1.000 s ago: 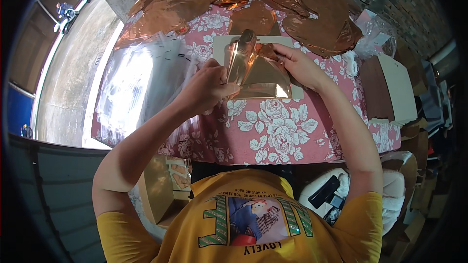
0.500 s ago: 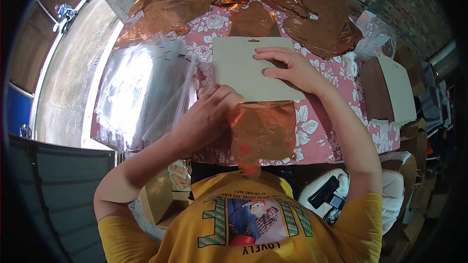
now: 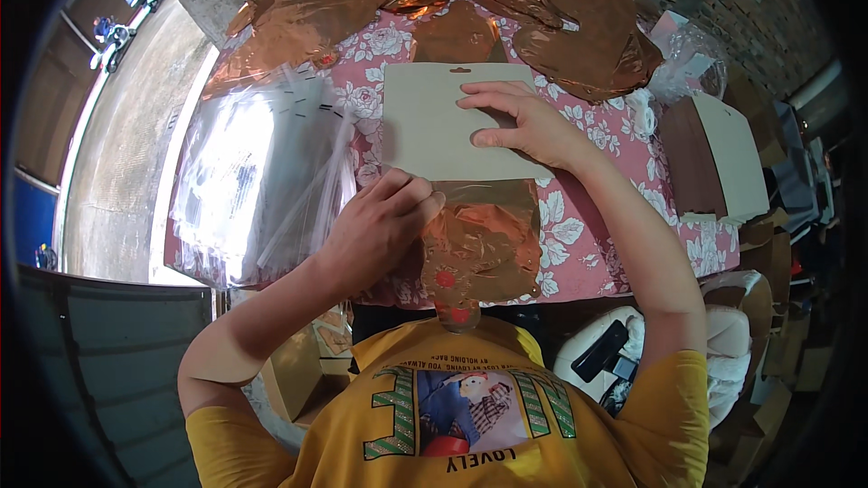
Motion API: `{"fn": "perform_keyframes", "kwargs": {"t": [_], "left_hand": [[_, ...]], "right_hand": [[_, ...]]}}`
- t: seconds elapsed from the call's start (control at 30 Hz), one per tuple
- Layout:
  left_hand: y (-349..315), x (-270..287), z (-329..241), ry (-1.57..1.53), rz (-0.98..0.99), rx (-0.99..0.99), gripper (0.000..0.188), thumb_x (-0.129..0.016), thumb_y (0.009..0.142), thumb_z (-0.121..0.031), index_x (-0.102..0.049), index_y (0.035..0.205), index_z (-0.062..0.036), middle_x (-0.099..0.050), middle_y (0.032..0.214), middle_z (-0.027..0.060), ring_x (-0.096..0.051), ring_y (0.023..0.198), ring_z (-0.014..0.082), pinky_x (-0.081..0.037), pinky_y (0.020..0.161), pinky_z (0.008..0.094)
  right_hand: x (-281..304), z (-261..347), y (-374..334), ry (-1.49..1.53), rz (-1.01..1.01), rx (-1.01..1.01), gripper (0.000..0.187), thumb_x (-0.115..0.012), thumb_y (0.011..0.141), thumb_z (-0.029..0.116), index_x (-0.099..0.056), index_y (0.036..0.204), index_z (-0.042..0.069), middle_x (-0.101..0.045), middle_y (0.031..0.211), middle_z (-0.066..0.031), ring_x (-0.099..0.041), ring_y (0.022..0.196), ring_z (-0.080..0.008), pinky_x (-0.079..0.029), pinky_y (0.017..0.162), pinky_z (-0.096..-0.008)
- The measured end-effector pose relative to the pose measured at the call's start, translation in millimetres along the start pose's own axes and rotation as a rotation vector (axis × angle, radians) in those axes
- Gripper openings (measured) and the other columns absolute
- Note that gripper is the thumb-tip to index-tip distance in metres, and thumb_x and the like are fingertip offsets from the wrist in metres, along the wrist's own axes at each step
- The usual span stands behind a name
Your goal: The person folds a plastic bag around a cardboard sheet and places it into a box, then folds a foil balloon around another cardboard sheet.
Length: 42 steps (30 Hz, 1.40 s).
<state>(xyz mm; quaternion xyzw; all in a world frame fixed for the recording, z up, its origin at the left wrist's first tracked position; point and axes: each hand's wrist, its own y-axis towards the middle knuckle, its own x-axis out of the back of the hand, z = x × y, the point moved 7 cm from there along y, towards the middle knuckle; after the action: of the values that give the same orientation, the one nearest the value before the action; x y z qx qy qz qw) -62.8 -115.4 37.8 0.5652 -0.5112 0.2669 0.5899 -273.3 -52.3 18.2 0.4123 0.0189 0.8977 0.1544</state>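
Observation:
A beige card (image 3: 420, 117) with a hang slot at its top lies flat in front of me. Under it is a flat, copper-coloured foil balloon (image 3: 488, 239); its upper part sticks out beyond the card's far edge, and its near part, with red spots, reaches over the table edge. My right hand (image 3: 529, 125) rests on the card's right half, fingers stretched and apart. At the card's near left corner, my left hand (image 3: 391, 212) is closed, thumb and fingers pinching the foil's left edge. The fingertips partly hide the spot they grip.
More copper foil balloons (image 3: 592, 50) spread over the far side of the flowered tablecloth (image 3: 565, 226). Clear plastic bags (image 3: 253, 172) are piled at left. A stack of cards (image 3: 714, 158) stands at right, near a crumpled clear bag (image 3: 692, 63). A phone (image 3: 600, 351) lies on a white seat.
The view has shifted slightly. My left hand, blurred before, now shows clearly at the foil's left edge. The foil's near part looks flatter and wider; my right hand stays on the card.

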Motion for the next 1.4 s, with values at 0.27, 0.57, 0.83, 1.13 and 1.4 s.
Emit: {"fn": "perform_keyframes", "kwargs": {"t": [0.27, 0.57, 0.83, 1.13, 1.4], "left_hand": [[2.8, 0.9, 1.2, 0.006, -0.04, 0.019, 0.037, -0.06, 0.079, -0.01, -0.061, 0.115, -0.0041, -0.054, 0.112, 0.0085, -0.053, 0.109, 0.0269, -0.047, 0.097, 0.0377], [15.5, 6.8, 24.9, -0.214, -0.085, 0.216, 0.031, -0.065, 0.076, -0.004, -0.061, 0.106, -0.0076, -0.062, 0.108, 0.0119, -0.062, 0.1, 0.0358, -0.053, 0.084, 0.0438], [26.3, -5.8, 73.9, -0.391, -0.031, 0.659, 0.027, -0.065, 0.092, -0.025, -0.064, 0.098, 0.0014, -0.059, 0.095, 0.016, -0.06, 0.089, 0.0352, -0.046, 0.079, 0.0416], [26.6, -12.0, 82.8, -0.39, -0.042, 0.77, 0.027, -0.072, 0.088, -0.02, -0.052, 0.089, -0.0013, -0.047, 0.092, 0.0101, -0.05, 0.08, 0.0232, -0.044, 0.073, 0.0354], [24.3, -11.1, 86.9, -0.478, -0.162, 0.723, 0.017, -0.069, 0.088, -0.01, -0.058, 0.101, -0.0086, -0.044, 0.096, 0.0087, -0.05, 0.082, 0.0216, -0.045, 0.08, 0.0345]], "right_hand": [[0.9, -2.8, 3.3, 0.0, 0.011, 0.011, 0.052, -0.076, 0.084, 0.03, -0.064, 0.133, 0.018, -0.051, 0.149, -0.0037, -0.04, 0.139, -0.0283, -0.032, 0.117, -0.0418], [0.3, -2.5, 4.1, -0.021, 0.019, 0.037, 0.05, -0.075, 0.086, 0.027, -0.063, 0.133, 0.017, -0.051, 0.148, -0.005, -0.042, 0.139, -0.029, -0.034, 0.116, -0.0413], [5.8, -19.4, 1.5, 0.21, 0.028, -0.251, 0.047, -0.07, 0.089, 0.003, -0.055, 0.134, 0.004, -0.066, 0.124, -0.0102, -0.063, 0.108, -0.0202, -0.052, 0.094, -0.0324], [16.2, -25.9, 7.1, 0.53, -0.119, -0.164, 0.046, -0.038, 0.101, -0.004, -0.053, 0.143, 0.007, -0.057, 0.137, -0.0071, -0.053, 0.126, -0.0158, -0.041, 0.104, -0.0268], [10.4, -33.6, 1.3, 0.975, -0.196, -0.283, 0.044, -0.039, 0.105, 0.004, -0.045, 0.148, 0.005, -0.049, 0.147, -0.0031, -0.049, 0.123, -0.009, -0.04, 0.099, -0.0243]]}}
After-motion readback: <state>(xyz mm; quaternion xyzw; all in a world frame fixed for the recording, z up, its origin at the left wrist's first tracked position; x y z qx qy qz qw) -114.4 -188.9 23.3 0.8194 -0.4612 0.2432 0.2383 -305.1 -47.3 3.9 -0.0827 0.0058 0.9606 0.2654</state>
